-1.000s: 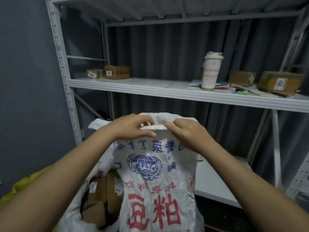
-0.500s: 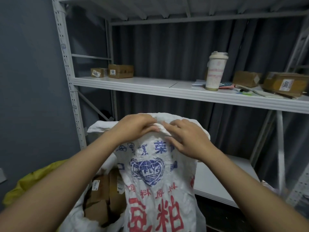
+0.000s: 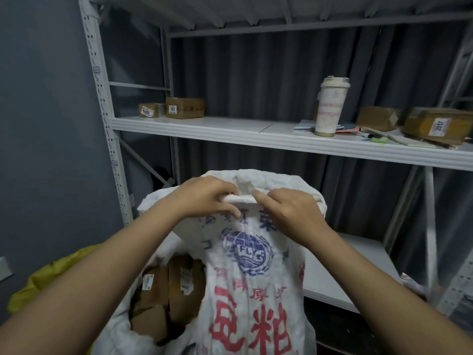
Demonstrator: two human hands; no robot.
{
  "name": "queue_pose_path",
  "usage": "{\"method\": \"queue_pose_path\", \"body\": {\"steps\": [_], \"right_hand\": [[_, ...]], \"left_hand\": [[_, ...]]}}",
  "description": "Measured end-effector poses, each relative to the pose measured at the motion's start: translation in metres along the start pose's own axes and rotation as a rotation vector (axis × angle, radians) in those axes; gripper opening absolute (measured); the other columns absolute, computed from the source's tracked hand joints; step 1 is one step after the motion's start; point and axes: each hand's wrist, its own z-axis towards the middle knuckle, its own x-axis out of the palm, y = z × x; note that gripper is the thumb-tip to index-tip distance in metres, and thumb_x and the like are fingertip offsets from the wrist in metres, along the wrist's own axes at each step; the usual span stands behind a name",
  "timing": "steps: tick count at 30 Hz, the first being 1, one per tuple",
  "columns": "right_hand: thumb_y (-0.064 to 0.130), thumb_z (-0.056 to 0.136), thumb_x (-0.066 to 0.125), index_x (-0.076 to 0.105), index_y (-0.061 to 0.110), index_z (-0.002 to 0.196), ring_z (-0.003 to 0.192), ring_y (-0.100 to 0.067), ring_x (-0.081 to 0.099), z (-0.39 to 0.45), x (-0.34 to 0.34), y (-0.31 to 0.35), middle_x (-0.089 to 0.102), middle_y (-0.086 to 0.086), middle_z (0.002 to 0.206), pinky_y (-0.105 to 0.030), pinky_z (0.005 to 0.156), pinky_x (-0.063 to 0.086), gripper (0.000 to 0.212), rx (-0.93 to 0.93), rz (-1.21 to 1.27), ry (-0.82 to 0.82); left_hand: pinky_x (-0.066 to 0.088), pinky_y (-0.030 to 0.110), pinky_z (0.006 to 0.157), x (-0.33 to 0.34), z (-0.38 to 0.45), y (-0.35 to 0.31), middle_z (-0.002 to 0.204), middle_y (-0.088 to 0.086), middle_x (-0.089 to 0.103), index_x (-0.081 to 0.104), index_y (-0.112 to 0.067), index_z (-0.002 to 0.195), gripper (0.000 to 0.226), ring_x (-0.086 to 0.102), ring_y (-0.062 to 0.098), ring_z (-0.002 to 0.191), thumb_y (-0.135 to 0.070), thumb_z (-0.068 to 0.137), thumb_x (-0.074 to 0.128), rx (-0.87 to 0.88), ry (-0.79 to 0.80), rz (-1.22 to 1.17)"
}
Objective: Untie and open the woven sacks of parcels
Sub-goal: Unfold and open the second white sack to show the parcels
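Since a moment ago, rolled white band at mouth of printed sack (image 3: 253,265) drawn back out, pinched by left hand (image 3: 204,198) and right hand (image 3: 291,213), fingers curled round it. Sack upright below shelf, apparently not yet opened.

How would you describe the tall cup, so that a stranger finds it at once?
Look at the white metal shelf above the printed sack. Toward its right stands the tall cream cup with a lid, upright beside papers. Everything else there is low brown cardboard boxes.
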Motion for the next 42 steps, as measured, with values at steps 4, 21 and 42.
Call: {"method": "queue_pose_path", "body": {"steps": [4, 21, 42], "right_hand": [[0.021, 0.081, 0.071, 0.068, 0.017, 0.113, 0.075, -0.024, 0.062, -0.001, -0.003, 0.000, 0.068, -0.004, 0.091, -0.029, 0.056, 0.044, 0.032, -0.069, -0.047, -0.037], [0.036, 0.090, 0.061, 0.074, 0.021, 0.085, 0.067, -0.016, 0.061, 0.013, -0.005, 0.009, 0.069, 0.002, 0.071, -0.033, 0.060, 0.048, 0.020, 0.402, 0.448, 0.078], [0.046, 0.091, 0.055, 0.063, 0.026, 0.113, 0.095, -0.006, 0.060, 0.002, -0.007, 0.018, 0.067, 0.011, 0.106, -0.032, 0.083, 0.049, 0.031, 0.755, 0.742, 0.000]], "left_hand": [[0.043, 0.027, 0.067, 0.000, 0.003, 0.010, 0.080, -0.006, 0.065, 0.069, -0.021, 0.090, 0.018, 0.055, 0.005, 0.070, -0.038, 0.087, 0.064, -0.029, 0.125, -0.406], [0.034, 0.033, 0.081, 0.039, 0.009, -0.003, 0.102, 0.004, 0.065, 0.065, -0.019, 0.104, 0.039, 0.060, 0.027, 0.096, -0.043, 0.073, 0.065, 0.070, -0.542, 0.178], [0.057, 0.025, 0.063, 0.026, 0.039, -0.053, 0.092, 0.004, 0.054, 0.038, -0.011, 0.120, 0.039, 0.061, 0.013, 0.075, 0.008, 0.090, 0.054, -0.701, -0.717, -1.747]]}}
